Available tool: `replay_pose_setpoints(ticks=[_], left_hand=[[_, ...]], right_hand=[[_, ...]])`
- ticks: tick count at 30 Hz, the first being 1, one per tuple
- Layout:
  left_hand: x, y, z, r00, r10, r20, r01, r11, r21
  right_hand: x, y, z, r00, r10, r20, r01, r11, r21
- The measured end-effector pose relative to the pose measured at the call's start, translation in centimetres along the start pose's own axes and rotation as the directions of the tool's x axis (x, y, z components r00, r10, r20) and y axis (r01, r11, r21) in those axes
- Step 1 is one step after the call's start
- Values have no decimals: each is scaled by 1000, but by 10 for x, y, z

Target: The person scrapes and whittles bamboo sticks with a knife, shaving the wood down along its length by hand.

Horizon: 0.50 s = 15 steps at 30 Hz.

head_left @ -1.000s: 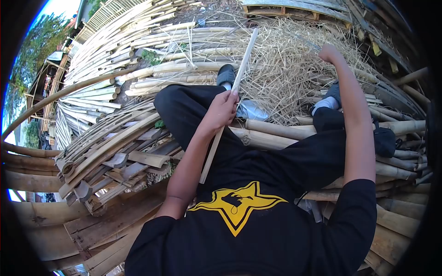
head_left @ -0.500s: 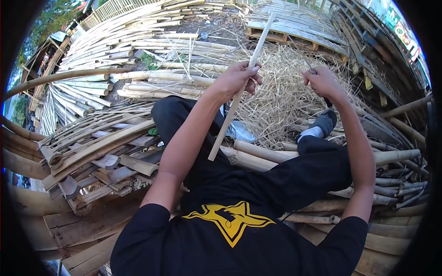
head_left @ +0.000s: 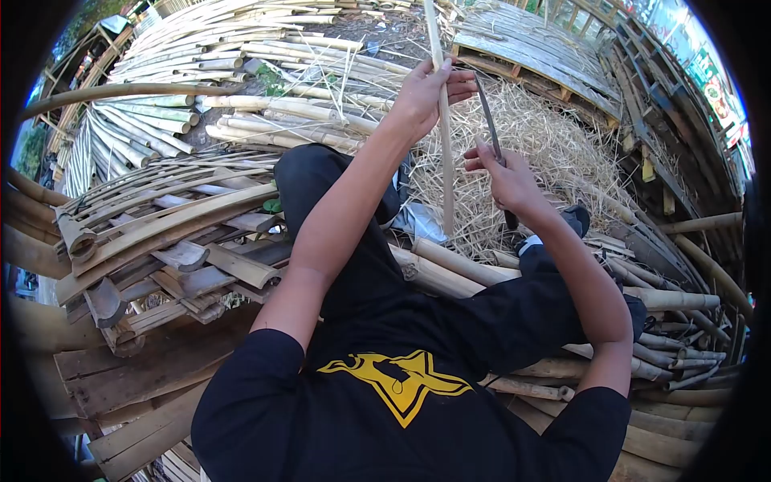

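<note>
A long pale bamboo strip point(head_left: 446, 173) stands nearly upright in front of me, its lower end over the straw. My left hand point(head_left: 422, 96) grips it high up, the thumb pressed on it and the other fingers stretched out to the right. In my right hand point(head_left: 516, 185) is a knife point(head_left: 487, 108) with a long dark blade. The blade points up and slightly left, its tip close to the left fingers. The knife's dark handle end shows below the right palm. Both hands are over a heap of bamboo shavings point(head_left: 538, 149).
Split bamboo pieces point(head_left: 161, 241) are stacked at the left, with rows of bamboo poles point(head_left: 297, 68) behind. A slatted wooden pallet point(head_left: 538, 48) lies at the back right. Thick bamboo poles point(head_left: 458, 261) lie by my legs. More pallets point(head_left: 675, 104) stand along the right side.
My right hand has moved left toward the strip, bringing the knife blade up beside it. My left hand has risen slightly, and the strip has turned from slanted to nearly upright.
</note>
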<state>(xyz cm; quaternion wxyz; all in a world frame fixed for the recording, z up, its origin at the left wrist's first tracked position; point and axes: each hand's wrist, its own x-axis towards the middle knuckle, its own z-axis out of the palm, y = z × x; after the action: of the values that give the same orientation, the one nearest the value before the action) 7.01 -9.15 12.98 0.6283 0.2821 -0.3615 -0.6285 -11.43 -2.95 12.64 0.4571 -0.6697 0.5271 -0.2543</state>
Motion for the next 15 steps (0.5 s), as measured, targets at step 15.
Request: replay_pose_setpoints(ticks=[15], left_hand=[[-26, 11, -5, 879, 460, -123, -25, 304, 952]], right_hand=[[16, 20, -80, 974, -132, -184, 13, 843, -537]])
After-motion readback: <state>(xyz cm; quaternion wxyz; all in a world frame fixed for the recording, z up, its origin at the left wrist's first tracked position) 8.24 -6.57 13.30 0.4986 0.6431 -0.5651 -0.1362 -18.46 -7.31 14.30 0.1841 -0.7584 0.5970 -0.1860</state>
